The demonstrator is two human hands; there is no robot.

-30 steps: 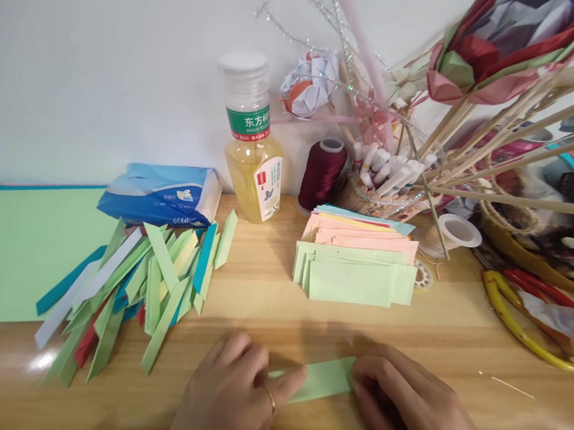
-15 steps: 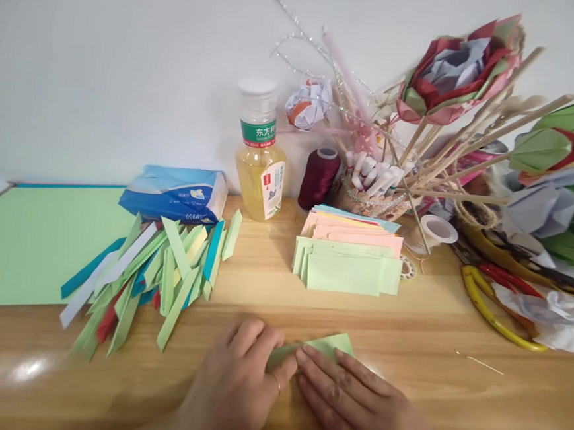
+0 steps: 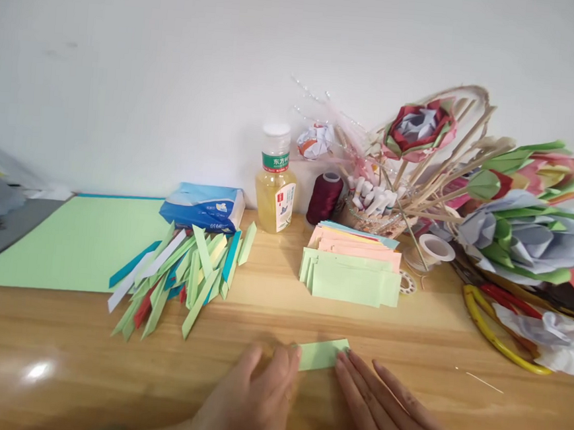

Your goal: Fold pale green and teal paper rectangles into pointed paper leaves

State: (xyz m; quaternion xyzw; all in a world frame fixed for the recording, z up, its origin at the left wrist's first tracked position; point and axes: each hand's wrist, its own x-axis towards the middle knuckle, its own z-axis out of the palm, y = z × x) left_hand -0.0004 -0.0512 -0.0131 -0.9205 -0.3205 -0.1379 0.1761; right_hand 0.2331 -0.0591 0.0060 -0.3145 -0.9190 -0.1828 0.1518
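Observation:
A light green paper strip (image 3: 322, 354) lies flat on the wooden table (image 3: 431, 332) near the front edge. My left hand (image 3: 253, 398) rests on its left end, fingers stretched out and lying flat. At the strip's right end my right hand (image 3: 390, 415) presses down, its fingers spread and flat. Neither hand grips the strip. Beyond it sits a stack of green, pink and blue paper rectangles (image 3: 352, 266). A pile of folded paper strips (image 3: 183, 273), mostly green with some blue, red and white, is at the left.
A large green sheet (image 3: 76, 241) covers the table's left. Along the wall stand a tissue pack (image 3: 203, 206), a bottle of yellow liquid (image 3: 275, 187), a dark red thread spool (image 3: 325, 198), a tape roll (image 3: 432, 247) and paper flowers on sticks (image 3: 469, 176). Yellow-handled scissors (image 3: 492, 317) lie right.
The camera has pulled back and up, so everything looks smaller. My right hand has slid rightwards off the strip's middle to its right end, uncovering more of the strip.

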